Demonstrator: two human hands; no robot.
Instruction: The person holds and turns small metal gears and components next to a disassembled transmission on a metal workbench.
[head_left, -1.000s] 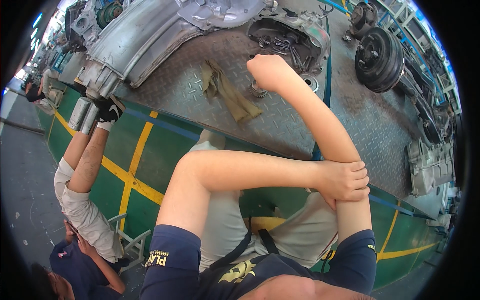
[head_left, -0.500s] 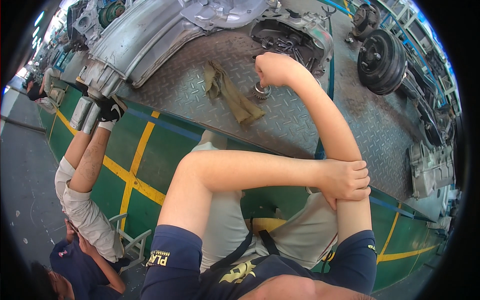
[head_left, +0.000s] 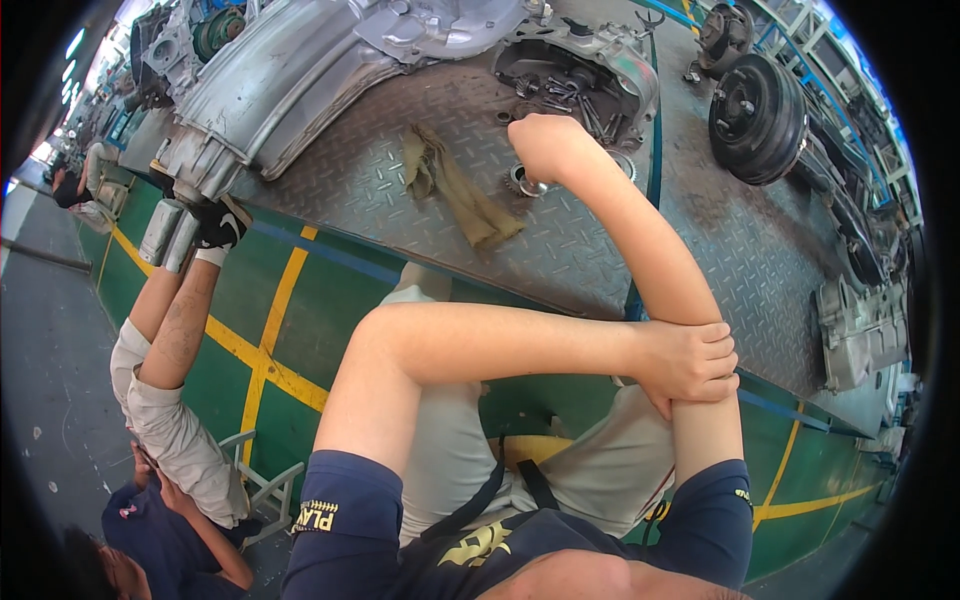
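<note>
My left hand point(head_left: 690, 365) is wrapped round my own right forearm near the elbow. Out over the steel bench, my right hand point(head_left: 545, 148) has its fingers curled down and mostly hidden behind its back. A small toothed metal gear point(head_left: 517, 183) lies on the plate right under that hand, partly covered by it; whether the fingers grip it cannot be made out. Left of the gear is a crumpled olive cloth point(head_left: 455, 195). Beyond the hand, an open metal housing point(head_left: 630, 75) holds bolts point(head_left: 575, 97) and other small parts. A ring-shaped part point(head_left: 625, 165) shows beside my wrist.
A large silver gearbox casing point(head_left: 270, 85) lies across the bench's left side. On the right are a black brake drum point(head_left: 757, 120) and another metal casing point(head_left: 860, 335). A person point(head_left: 170, 510) sits at the left, feet up by the bench edge.
My right hand has turned and its fingers have curled further out of sight, uncovering the ring-shaped part beside the wrist. My left hand keeps its hold.
</note>
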